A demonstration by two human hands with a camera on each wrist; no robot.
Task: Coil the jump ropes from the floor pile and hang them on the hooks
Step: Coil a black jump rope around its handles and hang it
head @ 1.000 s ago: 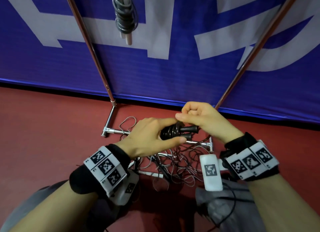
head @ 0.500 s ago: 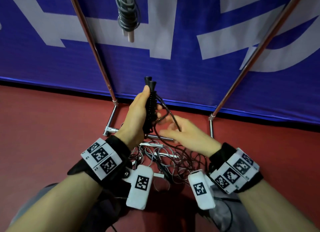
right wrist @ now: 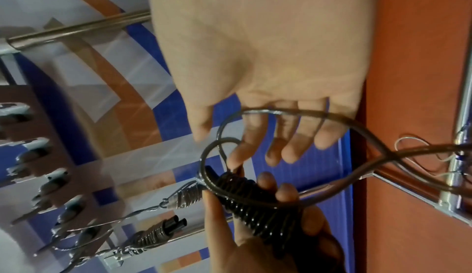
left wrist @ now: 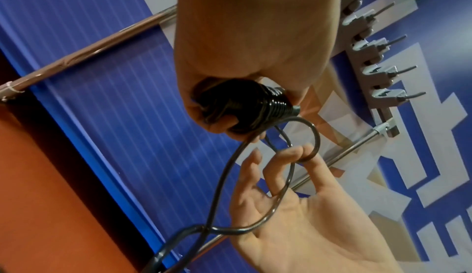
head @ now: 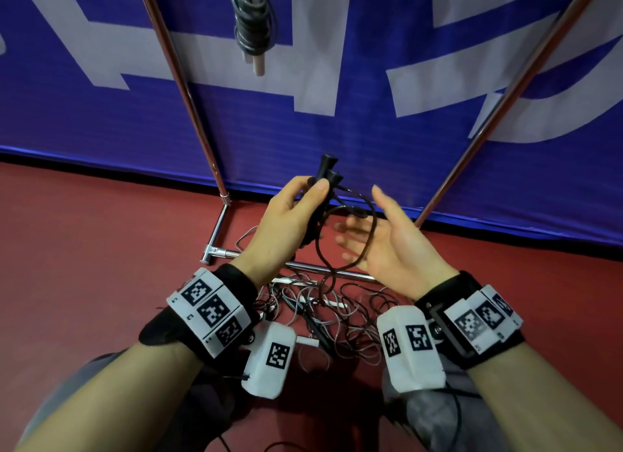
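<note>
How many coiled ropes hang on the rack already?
2: a grey bundle and, next to it, a black-handled bundle. More may hang out of view.

A large blue fabric banner with broad white lettering fills the back of the scene and serves as the wall. Below the banner's lower edge lies a dark red smooth floor, with a thin dark shadow line where the two meet. In front of the banner stands a shiny chrome tubular metal rack frame: two slanted uprights lean across the banner and a horizontal base bar rests on the floor just below it. Light is even and soft, glinting on the chrome tubes.
</note>
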